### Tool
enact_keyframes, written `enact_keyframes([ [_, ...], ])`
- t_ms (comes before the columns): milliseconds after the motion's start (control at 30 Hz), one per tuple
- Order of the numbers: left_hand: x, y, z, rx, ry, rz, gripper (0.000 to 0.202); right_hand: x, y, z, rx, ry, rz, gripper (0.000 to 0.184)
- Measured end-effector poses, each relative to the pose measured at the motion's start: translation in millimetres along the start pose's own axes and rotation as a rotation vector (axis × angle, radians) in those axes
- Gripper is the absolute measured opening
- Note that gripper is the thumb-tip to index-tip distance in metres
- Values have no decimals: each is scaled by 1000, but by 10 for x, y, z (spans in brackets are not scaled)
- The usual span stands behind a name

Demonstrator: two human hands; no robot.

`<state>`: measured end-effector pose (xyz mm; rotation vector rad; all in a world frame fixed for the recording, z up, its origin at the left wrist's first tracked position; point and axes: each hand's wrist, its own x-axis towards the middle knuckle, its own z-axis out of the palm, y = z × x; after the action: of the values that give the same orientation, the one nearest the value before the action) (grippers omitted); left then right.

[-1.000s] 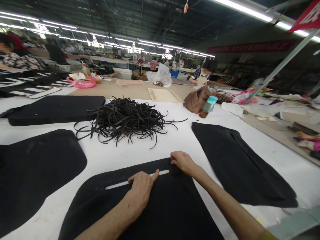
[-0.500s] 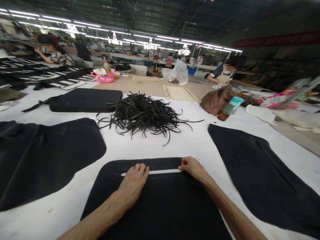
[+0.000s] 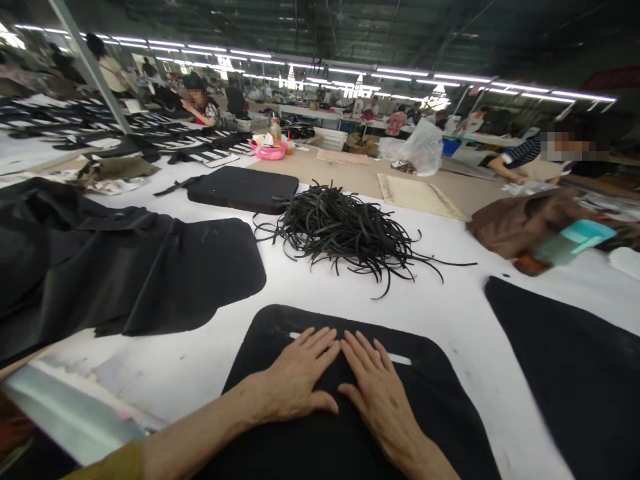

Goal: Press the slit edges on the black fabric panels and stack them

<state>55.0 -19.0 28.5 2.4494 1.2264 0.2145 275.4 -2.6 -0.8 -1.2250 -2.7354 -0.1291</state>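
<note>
A black fabric panel (image 3: pixel 430 393) with rounded corners lies on the white table in front of me. Near its far edge is a narrow white strip (image 3: pixel 401 360), its two ends showing and its middle covered by my fingers; whether it is a slot or a separate piece I cannot tell. My left hand (image 3: pixel 300 380) rests flat on the panel, fingers stretched over the strip's left part. Beside it, my right hand (image 3: pixel 377 387) also lies flat, fingertips across the strip. The two hands nearly touch at the index fingers, thumbs pointing inward.
Beyond the panel sits a heap of thin black strips (image 3: pixel 345 230), next to a stack of black panels (image 3: pixel 235 190). Black fabric (image 3: pixel 200 273) spreads at left, another black piece (image 3: pixel 580 360) at right. A brown bag (image 3: pixel 520 223) and a teal-lidded bottle (image 3: pixel 565 247) stand back right.
My right hand has left the strip's right end and come in beside my left. Both hands now lie flat with fingers stretched. The view has swung to the left.
</note>
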Motion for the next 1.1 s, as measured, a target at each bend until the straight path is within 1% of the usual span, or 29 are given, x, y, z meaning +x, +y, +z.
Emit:
enact_keyframes([
  [33, 20, 11, 39, -19, -7, 27, 86, -8, -26, 82, 14, -19, -52, 60],
  [67, 25, 5, 75, -23, -6, 34, 88, -24, -28, 157, 20, -26, -67, 64],
  [167, -35, -74, 143, 15, 13, -3, 87, -90, 49, 313, 9, 0, -35, 70],
  [233, -117, -147, 151, 40, 18, -46, 87, -127, 96, 345, 1, 15, -16, 73],
  [333, -262, -261, 107, 85, -8, -103, 87, -137, 94, 314, 5, 0, 6, 74],
  [500, -501, -457, -41, 142, -85, -175, 89, -100, 38, 263, 38, -28, 37, 68],
  [533, -545, -480, -63, 147, -76, -182, 88, -101, 37, 262, 46, -30, 45, 67],
  [600, -623, -479, -80, 175, -14, -216, 82, -108, 37, 246, 56, -24, 60, 64],
  [633, -653, -452, -75, 199, 24, -232, 76, -108, 31, 221, 58, -13, 70, 62],
  [700, -685, -350, -39, 235, 69, -213, 65, -73, -4, 122, 64, 28, 101, 49],
  [733, -685, -286, -12, 239, 71, -179, 62, -29, -38, 49, 80, 52, 124, 39],
  [800, -657, -166, 51, 222, 60, -104, 65, 130, -139, -115, 175, 77, 164, 24],
  [833, -633, -121, 82, 207, 54, -86, 69, 246, -203, -189, 260, 68, 181, 21],
  [900, -585, -75, 137, 175, 42, -92, 78, 535, -339, -280, 458, 0, 215, 18],
  [967, -553, -76, 178, 140, 28, -120, 85, 855, -457, -271, 576, -77, 258, 12],
  [1033, -544, -92, 201, 110, 24, -154, 88, 1140, -536, -184, 589, -114, 281, 8],
  [1100, -551, -100, 210, 89, 27, -177, 89, 1339, -574, -71, 568, -134, 295, 10],
])
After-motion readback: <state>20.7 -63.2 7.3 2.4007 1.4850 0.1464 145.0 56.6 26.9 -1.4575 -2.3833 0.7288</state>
